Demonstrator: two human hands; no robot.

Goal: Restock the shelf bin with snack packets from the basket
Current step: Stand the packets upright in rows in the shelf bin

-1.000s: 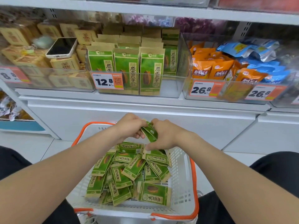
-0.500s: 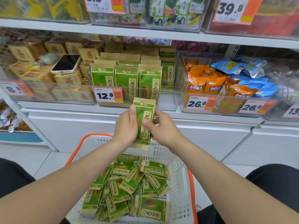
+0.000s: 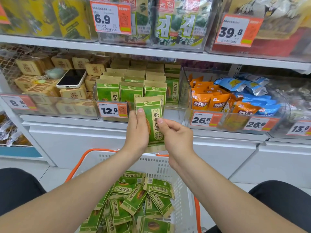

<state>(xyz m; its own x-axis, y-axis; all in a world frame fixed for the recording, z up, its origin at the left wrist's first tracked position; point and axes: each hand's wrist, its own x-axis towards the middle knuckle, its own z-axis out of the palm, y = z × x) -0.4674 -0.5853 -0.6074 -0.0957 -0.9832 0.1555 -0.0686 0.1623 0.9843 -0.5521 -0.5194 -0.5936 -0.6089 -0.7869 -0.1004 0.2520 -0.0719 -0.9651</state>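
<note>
I hold one green snack packet (image 3: pixel 152 121) upright in front of the clear shelf bin (image 3: pixel 182 91). My left hand (image 3: pixel 137 130) grips its left edge with the thumb on its face. My right hand (image 3: pixel 175 137) pinches its right edge with thumb and forefinger. The bin holds rows of the same green packets (image 3: pixel 131 91) standing upright behind a 12.8 price tag (image 3: pixel 112 110). Below my arms, the white basket (image 3: pixel 183 195) with orange handles contains several green packets (image 3: pixel 134 199) lying loose.
A phone (image 3: pixel 71 78) lies on tan boxes in the bin to the left. To the right, a bin (image 3: pixel 186 118) holds orange and blue bags. The shelf above (image 3: pixel 151 51) carries seaweed packs and overhangs the bins. My dark-clad knees flank the basket.
Both hands lifted one packet out of the basket and raised it upright to the front of the green packets' bin. The view tilted upward, showing the upper shelf.
</note>
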